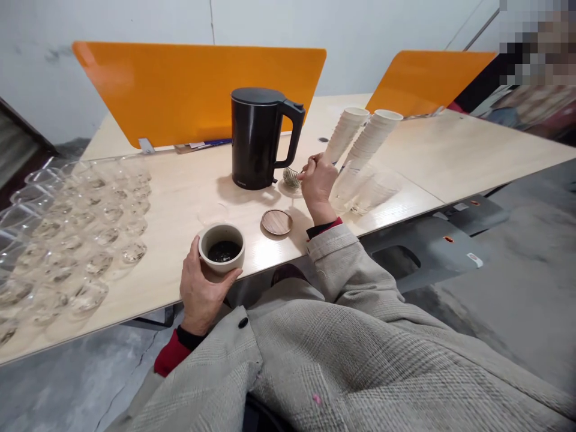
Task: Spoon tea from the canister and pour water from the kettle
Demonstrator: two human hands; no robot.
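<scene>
My left hand (202, 291) is wrapped round a beige ceramic cup (222, 248) near the table's front edge; dark matter lies in the cup's bottom. My right hand (317, 183) is closed in a pinch on a small metal strainer (291, 177), which sits on the table just right of the black electric kettle (258, 138). A round wooden lid (276, 221) lies flat between the two hands.
Many clear plastic cups (76, 240) cover the table's left part. Two leaning stacks of paper cups (364, 141) and some clear cups (366, 192) stand right of my right hand. Orange dividers (189, 90) rise behind. Another person (535, 72) is at the far right.
</scene>
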